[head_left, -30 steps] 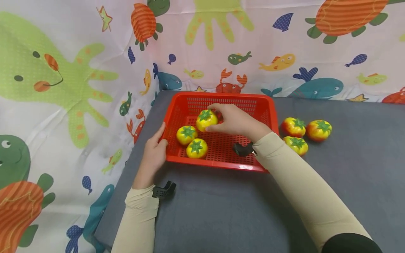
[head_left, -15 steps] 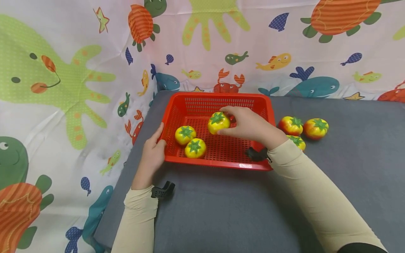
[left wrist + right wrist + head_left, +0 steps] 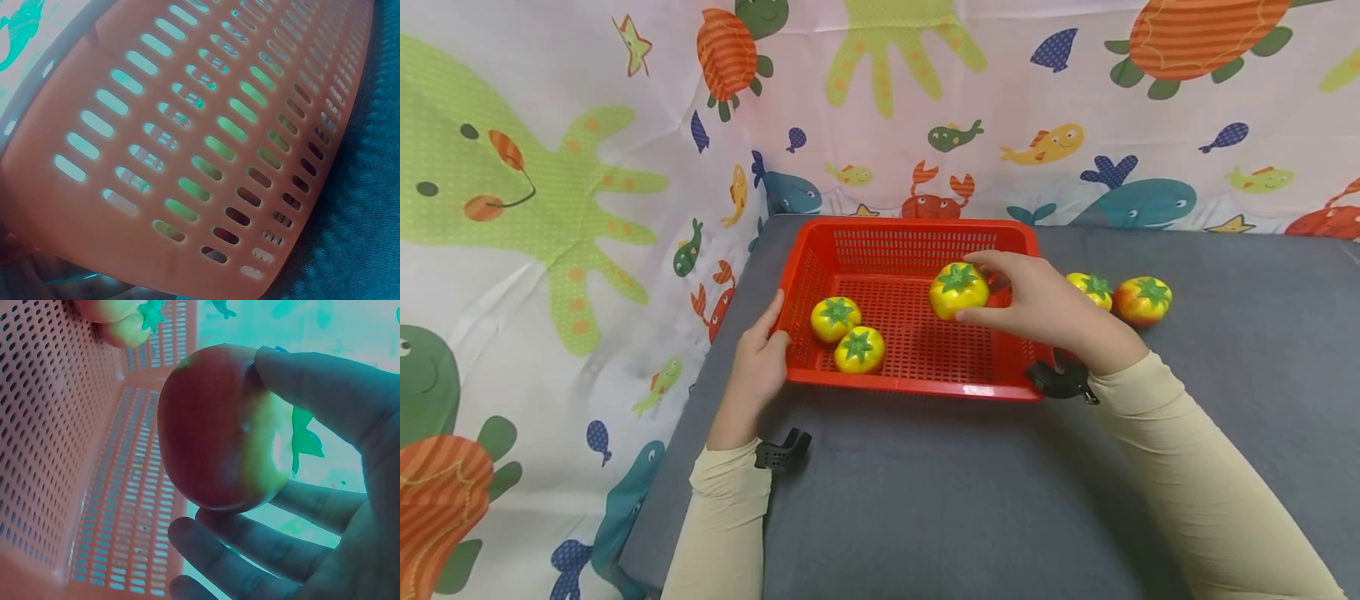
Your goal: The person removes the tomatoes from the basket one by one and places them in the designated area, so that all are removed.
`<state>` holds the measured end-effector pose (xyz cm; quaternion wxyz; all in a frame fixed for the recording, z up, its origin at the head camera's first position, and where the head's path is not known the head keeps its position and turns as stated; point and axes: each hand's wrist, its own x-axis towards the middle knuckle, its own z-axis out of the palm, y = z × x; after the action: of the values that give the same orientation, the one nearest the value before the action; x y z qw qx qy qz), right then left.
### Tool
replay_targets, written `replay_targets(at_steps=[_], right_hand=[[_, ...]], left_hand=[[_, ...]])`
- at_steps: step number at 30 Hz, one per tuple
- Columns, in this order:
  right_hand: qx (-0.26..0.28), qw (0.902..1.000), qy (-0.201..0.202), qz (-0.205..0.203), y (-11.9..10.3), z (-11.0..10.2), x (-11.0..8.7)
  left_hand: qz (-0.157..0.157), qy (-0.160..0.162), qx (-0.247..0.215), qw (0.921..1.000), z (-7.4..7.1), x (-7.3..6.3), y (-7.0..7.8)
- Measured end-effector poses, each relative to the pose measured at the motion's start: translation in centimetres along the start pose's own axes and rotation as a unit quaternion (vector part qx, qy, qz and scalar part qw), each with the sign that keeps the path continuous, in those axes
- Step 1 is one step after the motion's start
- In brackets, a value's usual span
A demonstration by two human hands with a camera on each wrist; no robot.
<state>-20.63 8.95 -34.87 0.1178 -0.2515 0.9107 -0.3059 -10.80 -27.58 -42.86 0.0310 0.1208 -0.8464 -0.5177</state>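
My right hand holds a yellow-and-red toy tomato with a green star-shaped top above the right part of a red slotted basket. In the right wrist view, the thumb and fingers pinch this tomato from its sides. Two more toy tomatoes, one slightly behind the other, lie at the basket's left end. My left hand grips the basket's left rim, its thumb near the front corner; its other fingers are partly hidden. The basket's slotted wall fills most of the left wrist view.
Right of the basket on the grey table lie a red-yellow toy tomato and another partly covered by my right hand. A curtain printed with sea animals hangs behind and on the left.
My right hand has carried the held tomato rightward across the basket, from beside the other two to its right part. The hand now hides some table tomatoes. My left hand stays on the rim.
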Motion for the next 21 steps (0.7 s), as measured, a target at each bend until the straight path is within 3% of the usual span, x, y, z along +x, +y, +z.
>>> replay_targets(at_steps=[8,21], right_hand=[[0.000,0.9995,0.016,0.026,0.6,-2.1,-3.1],[0.013,0.9956,0.053,0.076,4.6,-4.2,-7.4]], left_hand=[[0.000,-0.002,0.004,1.0000,0.0,0.1,0.0],[0.005,-0.010,-0.006,0.9999,-0.1,0.0,0.1]])
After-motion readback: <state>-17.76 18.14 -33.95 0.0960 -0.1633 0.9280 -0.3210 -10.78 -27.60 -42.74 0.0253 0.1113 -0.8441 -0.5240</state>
